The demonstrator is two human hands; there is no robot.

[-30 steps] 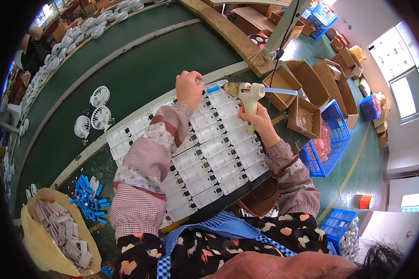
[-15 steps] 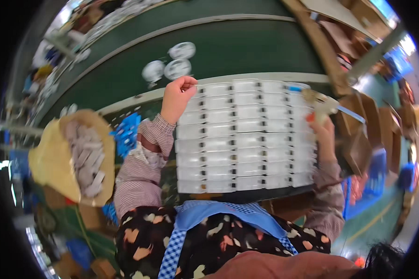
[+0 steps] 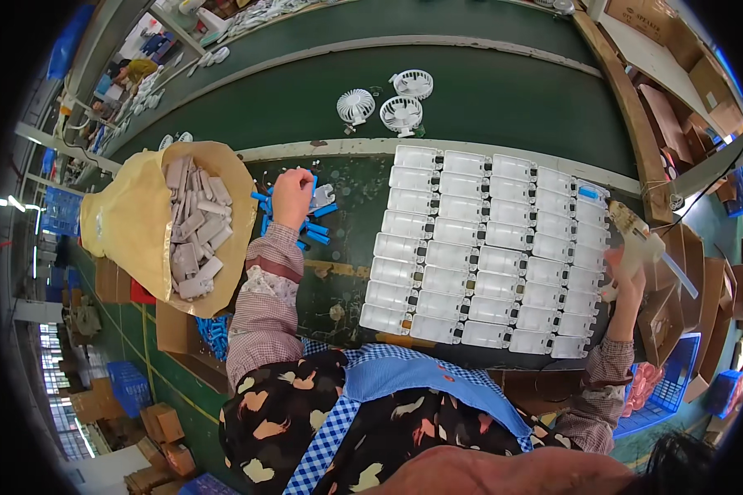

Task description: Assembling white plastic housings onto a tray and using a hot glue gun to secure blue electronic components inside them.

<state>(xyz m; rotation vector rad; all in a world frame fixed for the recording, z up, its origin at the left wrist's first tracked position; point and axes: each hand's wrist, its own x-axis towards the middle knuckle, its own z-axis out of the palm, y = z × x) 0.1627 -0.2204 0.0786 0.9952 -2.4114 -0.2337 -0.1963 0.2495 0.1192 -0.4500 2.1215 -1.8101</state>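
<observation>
Over a small pile of blue cylindrical battery cells (image 3: 317,233) is my left hand (image 3: 291,198), its fingers pinched together. Blue shows right at the fingertips, but whether a cell is gripped cannot be told. My right hand (image 3: 627,276) is closed around a hot glue gun (image 3: 638,241), with a pale glue stick poking out of its back. The gun's nozzle points at the far right corner of several rows of white plastic casings (image 3: 458,231). One casing in that corner holds a blue cell (image 3: 588,192).
Left of the pile, a yellow bag (image 3: 132,223) gapes with many pale flat plastic parts (image 3: 196,239). Three small white fans (image 3: 402,114) lie on the green conveyor belt (image 3: 504,91) beyond the table's raised edge. Cardboard boxes (image 3: 677,289) and a blue crate (image 3: 669,379) stand at the right.
My left hand has gone from the far left corner of the casings to the blue pile. The view has shifted left. My right hand keeps the glue gun by the casings' right side.
</observation>
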